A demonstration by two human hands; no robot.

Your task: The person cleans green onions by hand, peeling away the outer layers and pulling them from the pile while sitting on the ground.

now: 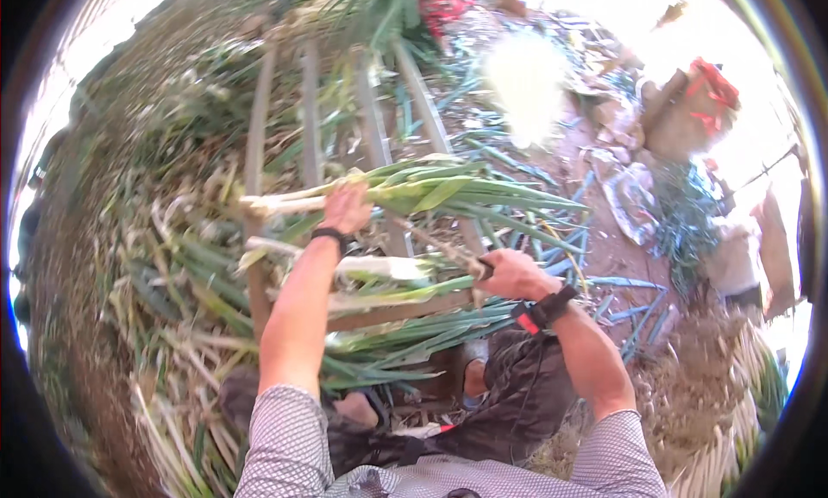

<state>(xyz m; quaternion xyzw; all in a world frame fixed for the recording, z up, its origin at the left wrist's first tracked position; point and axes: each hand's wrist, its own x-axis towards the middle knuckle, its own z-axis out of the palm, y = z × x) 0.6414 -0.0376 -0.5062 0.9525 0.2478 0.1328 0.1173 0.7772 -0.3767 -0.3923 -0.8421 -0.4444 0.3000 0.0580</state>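
My left hand (pixel 348 205) is closed around the stalks of a long green onion or leek bunch (pixel 427 186), its pale root end to the left and its green leaves fanning right. My right hand (pixel 517 275) grips the dark handle of a knife-like tool (pixel 446 246), whose brownish, blurred blade points up and left beneath the leaves. Below the bunch, more pale stalks (pixel 381 267) lie across a slatted wooden rack (pixel 257 136). The palm side of each hand is hidden.
Piles of the same plants (pixel 213 265) lie left of the rack, with more at its far end. Cut leaves (pixel 621 281) litter the ground at right. Beyond are a cardboard box (pixel 679 119) with red material and crumpled plastic (pixel 624 194). My legs straddle the near end.
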